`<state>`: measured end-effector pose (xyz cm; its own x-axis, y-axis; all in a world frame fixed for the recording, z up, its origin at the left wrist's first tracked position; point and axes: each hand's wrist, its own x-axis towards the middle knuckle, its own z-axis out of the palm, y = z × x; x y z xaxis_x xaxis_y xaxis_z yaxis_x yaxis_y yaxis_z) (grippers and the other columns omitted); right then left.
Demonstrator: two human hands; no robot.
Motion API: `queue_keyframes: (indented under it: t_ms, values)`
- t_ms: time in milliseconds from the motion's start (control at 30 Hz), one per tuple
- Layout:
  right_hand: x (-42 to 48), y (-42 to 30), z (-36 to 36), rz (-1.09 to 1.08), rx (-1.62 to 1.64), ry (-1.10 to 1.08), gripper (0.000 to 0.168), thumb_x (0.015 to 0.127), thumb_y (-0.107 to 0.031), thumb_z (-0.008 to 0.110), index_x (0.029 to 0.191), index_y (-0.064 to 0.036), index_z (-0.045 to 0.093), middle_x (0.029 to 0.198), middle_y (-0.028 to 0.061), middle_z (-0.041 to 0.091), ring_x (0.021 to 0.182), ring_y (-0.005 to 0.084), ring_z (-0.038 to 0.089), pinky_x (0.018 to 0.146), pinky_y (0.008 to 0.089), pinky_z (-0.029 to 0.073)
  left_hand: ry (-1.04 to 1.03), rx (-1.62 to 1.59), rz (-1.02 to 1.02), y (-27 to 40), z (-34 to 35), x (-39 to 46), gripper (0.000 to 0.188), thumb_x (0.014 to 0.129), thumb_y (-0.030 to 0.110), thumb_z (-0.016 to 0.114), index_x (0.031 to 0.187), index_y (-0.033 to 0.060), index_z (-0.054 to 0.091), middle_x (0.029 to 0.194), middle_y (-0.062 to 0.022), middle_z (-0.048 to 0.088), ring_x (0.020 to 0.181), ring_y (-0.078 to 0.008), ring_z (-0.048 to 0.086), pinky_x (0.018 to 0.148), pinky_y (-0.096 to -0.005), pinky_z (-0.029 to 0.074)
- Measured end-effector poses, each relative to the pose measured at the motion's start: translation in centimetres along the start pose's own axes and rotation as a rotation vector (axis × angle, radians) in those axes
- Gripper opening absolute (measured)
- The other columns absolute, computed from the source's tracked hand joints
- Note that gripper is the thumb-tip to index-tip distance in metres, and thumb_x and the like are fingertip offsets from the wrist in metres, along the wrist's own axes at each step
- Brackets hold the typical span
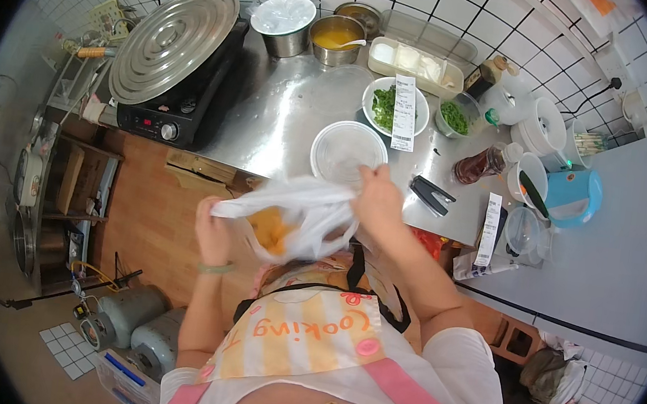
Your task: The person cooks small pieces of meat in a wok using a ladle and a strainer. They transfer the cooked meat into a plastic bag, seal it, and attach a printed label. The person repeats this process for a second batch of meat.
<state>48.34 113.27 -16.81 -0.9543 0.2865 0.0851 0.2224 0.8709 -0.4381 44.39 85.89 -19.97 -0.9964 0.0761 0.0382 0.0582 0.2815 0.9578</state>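
A thin white plastic bag [304,218] with an orange patch hangs between my hands, in front of the counter's edge. It is blurred, so its opening and contents are hard to make out. My left hand [212,232] grips its left side, and my right hand [380,199] pinches its upper right part. Just beyond the right hand stands a round tub with a translucent lid [348,148]. Behind that, a white bowl [422,109] holds chopped greens, and a printed receipt [404,116] lies across it. A black stapler [432,195] rests right of my right hand.
A lidded pan [174,44] sits on an induction cooker [157,125] at left. Steel pots, including one of yellow liquid [332,36], line the tiled wall. A bottle of dark red sauce [478,164] stands at right. Gas cylinders [132,306] are on the floor.
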Motion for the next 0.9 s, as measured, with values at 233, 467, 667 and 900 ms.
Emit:
queue_keyframes:
  t_ms: [233, 467, 667, 900]
  values:
    - [-3.8, 0.6, 1.0, -0.231, 0.531, -0.276, 0.026, 0.065, -0.002, 0.053, 0.090, -0.007, 0.058, 0.086, 0.0107, 0.057, 0.076, 0.0238, 0.055, 0.068, 0.0274, 0.044, -0.250, -0.294, -0.375, -2.8, -0.9, -7.1, 0.032, 0.071, 0.020, 0.056, 0.097, 0.0037, 0.048, 0.093, -0.0083, 0.054, 0.088, -0.0198, 0.052, 0.074, -0.0307, 0.041]
    - [-2.0, 6.3, 5.3, 0.042, 0.802, -0.644, 0.039, 0.065, -0.005, 0.063, 0.102, -0.007, 0.052, 0.097, 0.0094, 0.050, 0.091, 0.0181, 0.049, 0.078, 0.0273, 0.040, -0.182, -0.536, -0.635, -4.6, 0.7, -7.3, 0.028, 0.076, 0.022, 0.053, 0.096, 0.0042, 0.047, 0.092, -0.0060, 0.055, 0.086, -0.0165, 0.053, 0.073, -0.0285, 0.042]
    - [0.7, 2.5, 0.5, -0.364, 0.558, -0.097, 0.044, 0.060, -0.002, 0.063, 0.102, -0.006, 0.049, 0.091, 0.0117, 0.050, 0.085, 0.0264, 0.051, 0.075, 0.0319, 0.042, 0.172, -0.958, -0.702, -5.2, -0.9, 0.4, 0.031, 0.087, 0.027, 0.040, 0.108, 0.0041, 0.045, 0.103, -0.0089, 0.054, 0.094, -0.0216, 0.052, 0.081, -0.0347, 0.042]
    - [4.2, -5.6, 7.0, -0.385, -0.069, -0.665, 0.023, 0.070, -0.016, 0.052, 0.089, -0.002, 0.054, 0.089, 0.0166, 0.057, 0.082, 0.0285, 0.056, 0.068, 0.0378, 0.045, -0.060, -1.130, -0.635, -2.6, -0.7, 7.1, 0.032, 0.087, 0.026, 0.038, 0.110, 0.0043, 0.045, 0.107, -0.0075, 0.052, 0.098, -0.0205, 0.049, 0.086, -0.0331, 0.037]
